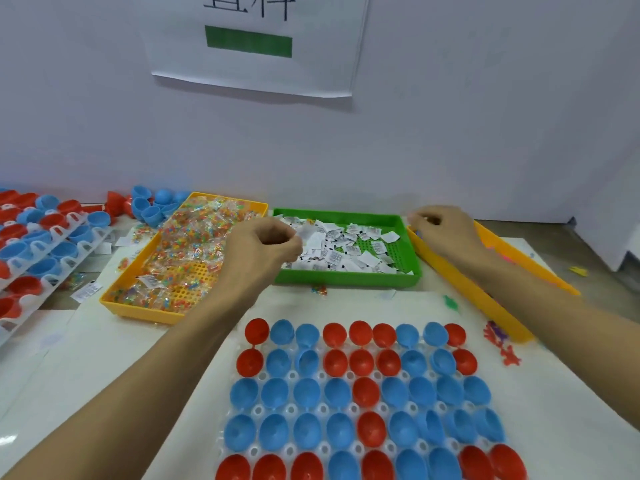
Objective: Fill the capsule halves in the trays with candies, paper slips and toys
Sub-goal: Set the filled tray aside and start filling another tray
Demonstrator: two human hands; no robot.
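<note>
While both fists curl over trays, contents hidden (left hand [265, 242], right hand [441, 230]), the sign's writing is cropped.

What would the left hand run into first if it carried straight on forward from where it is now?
Most likely the paper slips in the green tray: the left hand sits at that tray's left edge with its curled fingers already over them. Height above them is unclear.

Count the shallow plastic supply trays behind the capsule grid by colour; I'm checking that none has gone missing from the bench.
Yellow perforated plastic trays: 2 (left one, right one)
Green perforated plastic tray: 1
Total: 3
</note>
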